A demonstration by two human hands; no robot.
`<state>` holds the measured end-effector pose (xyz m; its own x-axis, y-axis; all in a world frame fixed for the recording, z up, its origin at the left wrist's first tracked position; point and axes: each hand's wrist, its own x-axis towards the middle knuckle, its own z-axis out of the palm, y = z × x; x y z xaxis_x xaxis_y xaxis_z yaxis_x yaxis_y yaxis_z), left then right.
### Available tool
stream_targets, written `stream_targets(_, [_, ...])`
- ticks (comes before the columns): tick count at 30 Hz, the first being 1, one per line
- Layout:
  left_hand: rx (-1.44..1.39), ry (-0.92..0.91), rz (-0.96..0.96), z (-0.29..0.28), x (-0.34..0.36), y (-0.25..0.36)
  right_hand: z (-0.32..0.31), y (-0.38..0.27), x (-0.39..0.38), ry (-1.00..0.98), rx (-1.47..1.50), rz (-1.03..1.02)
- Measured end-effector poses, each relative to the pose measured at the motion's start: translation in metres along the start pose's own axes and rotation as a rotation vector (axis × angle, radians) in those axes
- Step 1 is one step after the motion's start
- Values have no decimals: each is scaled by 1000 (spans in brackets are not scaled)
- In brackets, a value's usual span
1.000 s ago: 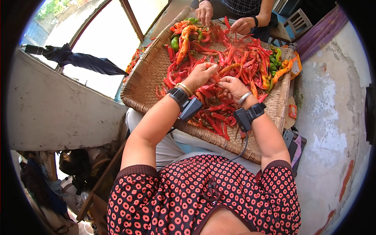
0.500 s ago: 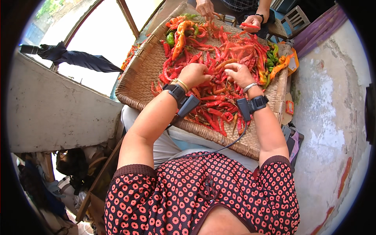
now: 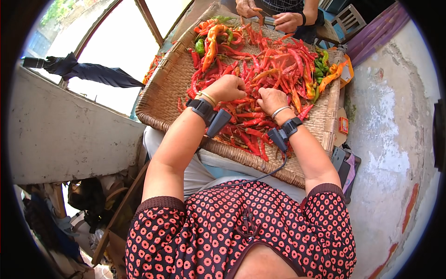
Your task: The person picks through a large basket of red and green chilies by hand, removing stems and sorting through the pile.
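Observation:
A wide woven basket (image 3: 158, 104) holds a heap of red chilies (image 3: 253, 60), with orange and green peppers (image 3: 213, 44) at the back left and more (image 3: 325, 69) at the right. My left hand (image 3: 225, 88) is curled over the middle of the heap, its fingertips turned down among red chilies. My right hand (image 3: 272, 100) is just right of it, fingers bent and closed down at the chilies. What either hand holds is hidden by the fingers. Dark devices with a cable are strapped to both my wrists.
Another person's hands (image 3: 288, 22) work at the basket's far edge, near a slatted chair (image 3: 348, 25). A folded dark umbrella (image 3: 97, 74) lies along the window at left. A plastered wall (image 3: 381, 149) stands at right; cluttered items (image 3: 86, 200) fill the lower left.
My right hand has dropped lower and nearer my left since half a second ago, its fingers now turned down. The other person's hands have shifted, the right one rising slightly.

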<state>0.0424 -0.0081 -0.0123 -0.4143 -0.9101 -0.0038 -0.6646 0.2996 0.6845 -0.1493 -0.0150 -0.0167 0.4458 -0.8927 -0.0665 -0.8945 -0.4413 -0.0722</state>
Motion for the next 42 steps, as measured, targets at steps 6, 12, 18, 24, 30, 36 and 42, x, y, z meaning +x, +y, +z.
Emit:
stream_targets(6, [-551,66,-238,-28,-3,16,-30,20,8,-128,268,-198])
stream_targets(12, [-1074,221,-51,-40,-9,-2,-80,30,3,-536,1141,-133])
stream_targets(18, [-1198,223,-9,-37,-8,-2,-75,22,9,146,1363,51])
stream_targets(24, [-1167,118,-12,-31,-7,8,-35,8,18,-43,1165,-136])
stream_targets(30, [-1241,54,62,-23,-6,3,-30,-29,5,-277,1312,-158])
stream_targets(36, [-1163,209,-53,-23,-4,3,-30,-26,7,-292,1367,-89])
stream_targets(42, [-287,-28,-182,-15,-7,-3,-59,3,15,-154,1609,-65])
